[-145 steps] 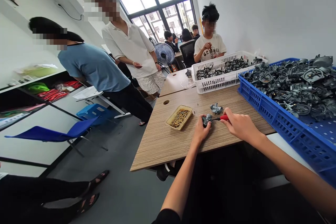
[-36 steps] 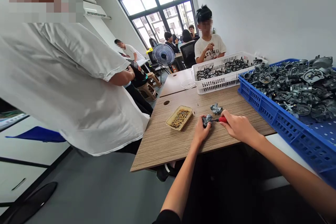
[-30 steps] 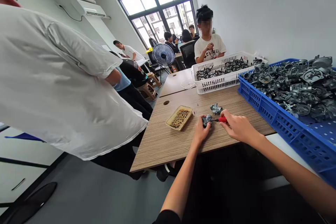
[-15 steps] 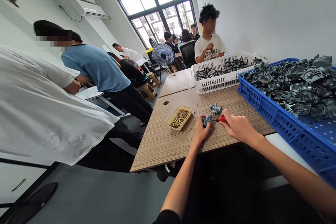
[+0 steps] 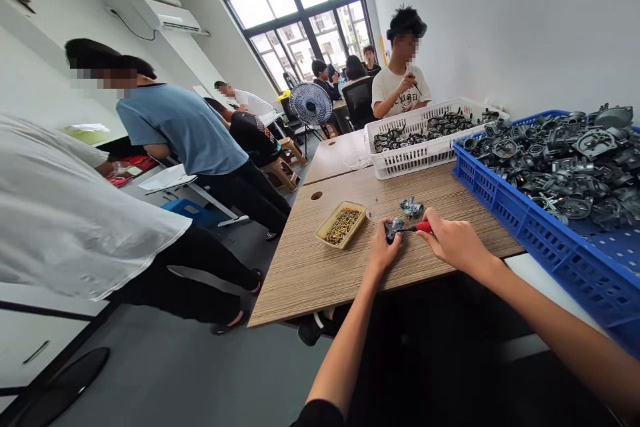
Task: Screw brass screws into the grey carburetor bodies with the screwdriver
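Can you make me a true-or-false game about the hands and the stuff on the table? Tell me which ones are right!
1. The right hand holds a red-handled tool. True.
2. The left hand is inside the blue basket. False: it holds a grey metal part.
3. The small tray has gold-coloured pieces in it. True.
4. The white basket is on the floor. False: it stands up on the tabletop.
5. Another metal part lies close to the hands, and nobody is holding it. True.
6. The fan is pink. False: it looks dark, with a bluish tint.
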The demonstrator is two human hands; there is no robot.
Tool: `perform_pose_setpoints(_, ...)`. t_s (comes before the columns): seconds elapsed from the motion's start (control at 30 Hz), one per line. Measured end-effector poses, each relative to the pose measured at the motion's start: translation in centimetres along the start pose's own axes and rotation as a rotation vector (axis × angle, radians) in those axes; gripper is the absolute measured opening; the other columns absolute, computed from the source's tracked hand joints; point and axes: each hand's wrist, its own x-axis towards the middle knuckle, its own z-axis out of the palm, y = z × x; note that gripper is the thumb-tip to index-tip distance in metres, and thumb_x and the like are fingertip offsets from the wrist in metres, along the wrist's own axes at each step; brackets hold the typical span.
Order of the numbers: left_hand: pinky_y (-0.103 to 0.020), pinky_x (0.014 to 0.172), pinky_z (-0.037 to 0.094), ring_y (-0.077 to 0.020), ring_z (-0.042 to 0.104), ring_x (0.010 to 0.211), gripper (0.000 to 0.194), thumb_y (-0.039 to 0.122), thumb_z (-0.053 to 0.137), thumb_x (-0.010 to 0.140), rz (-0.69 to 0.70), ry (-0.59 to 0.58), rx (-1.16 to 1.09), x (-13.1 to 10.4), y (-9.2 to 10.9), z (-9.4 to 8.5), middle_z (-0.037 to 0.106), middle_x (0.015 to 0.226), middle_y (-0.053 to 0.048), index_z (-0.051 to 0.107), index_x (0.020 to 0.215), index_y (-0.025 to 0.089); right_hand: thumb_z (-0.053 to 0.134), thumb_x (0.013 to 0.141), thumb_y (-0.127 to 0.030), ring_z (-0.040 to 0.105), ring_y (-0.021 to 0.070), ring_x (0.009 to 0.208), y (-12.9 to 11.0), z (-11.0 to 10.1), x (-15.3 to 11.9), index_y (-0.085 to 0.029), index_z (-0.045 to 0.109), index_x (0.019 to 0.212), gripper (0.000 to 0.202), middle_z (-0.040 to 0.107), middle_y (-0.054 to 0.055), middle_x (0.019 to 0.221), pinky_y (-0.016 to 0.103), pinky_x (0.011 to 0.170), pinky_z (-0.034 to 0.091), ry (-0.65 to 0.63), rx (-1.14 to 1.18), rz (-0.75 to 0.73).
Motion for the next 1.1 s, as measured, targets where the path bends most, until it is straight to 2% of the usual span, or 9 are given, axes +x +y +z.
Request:
perform_pose_setpoints(0.13,-0.030,0.084,0.046,-0.0181,0.060,0.085,0.030,0.031,0.057,0.092,-0.001,0.002,-0.008,-0.06,0.11,-0.01,0.066,0.103,-0.002,0.048,0.120,0.024,0.038,0.108,-0.048,0.076,0.0280,0.080,-0.11,0.06,0.10,-0.018,0.049,0.115,0.033,0.078,0.010,0.085,0.030,0.055,0.026,0.011,-0.057,0.052)
perform_pose_setpoints(0.33,-0.030,0.087,0.046,-0.0184,0.061,0.089,0.029,0.031,0.057,0.092,-0.001,0.003,-0.013,-0.02,0.13,-0.01,0.066,0.104,-0.003,0.049,0.119,0.024,0.042,0.107,-0.036,0.076,0.0246,0.086,0.20,-0.07,-0.07,-0.020,0.048,0.120,0.021,0.079,0.008,0.104,0.028,0.059,0.032,0.021,0.075,-0.062)
perform_pose_setpoints(0.57,-0.030,0.084,0.046,-0.0181,0.060,0.085,0.030,0.032,0.057,0.092,-0.007,0.002,0.001,-0.03,-0.07,0.08,0.065,0.102,-0.002,0.048,0.120,0.024,0.039,0.107,-0.050,0.075,0.0263,0.077,-0.01,0.11,-0.08,-0.018,0.052,0.115,0.036,0.078,0.010,0.085,0.029,0.055,0.025,0.037,-0.054,0.027)
perform_pose_setpoints(0.77,-0.031,0.087,0.046,-0.0183,0.060,0.089,0.029,0.031,0.057,0.092,0.010,0.006,-0.011,0.05,-0.07,0.11,0.065,0.106,-0.003,0.047,0.118,0.024,0.045,0.105,-0.032,0.075,0.0230,0.084,0.30,-0.28,-0.20,-0.021,0.048,0.119,0.018,0.078,0.007,0.106,0.028,0.060,0.032,0.016,0.112,-0.086)
perform_pose_setpoints(0.83,-0.030,0.086,0.046,-0.0182,0.060,0.088,0.029,0.031,0.057,0.092,0.011,0.004,-0.008,0.03,-0.04,0.09,0.064,0.105,-0.003,0.047,0.119,0.024,0.043,0.106,-0.034,0.075,0.0237,0.082,0.10,-0.28,-0.22,-0.020,0.050,0.116,0.018,0.078,0.008,0.101,0.029,0.058,0.029,0.007,0.061,-0.069)
perform_pose_setpoints(0.93,-0.030,0.085,0.046,-0.0180,0.059,0.087,0.029,0.032,0.056,0.093,0.013,0.007,-0.007,-0.01,-0.02,0.07,0.064,0.104,-0.003,0.047,0.119,0.024,0.039,0.107,-0.043,0.075,0.0257,0.078,-0.32,-0.01,-0.23,-0.019,0.052,0.115,0.028,0.078,0.009,0.089,0.030,0.055,0.024,0.033,-0.039,-0.003)
perform_pose_setpoints(1.1,-0.030,0.084,0.046,-0.0183,0.059,0.085,0.029,0.032,0.056,0.093,-0.010,0.011,0.006,-0.02,0.06,0.06,0.064,0.100,-0.002,0.048,0.120,0.025,0.036,0.107,-0.050,0.074,0.0250,0.074,-0.38,0.40,-0.11,-0.019,0.053,0.113,0.036,0.077,0.009,0.081,0.030,0.055,0.024,0.065,-0.057,0.063)
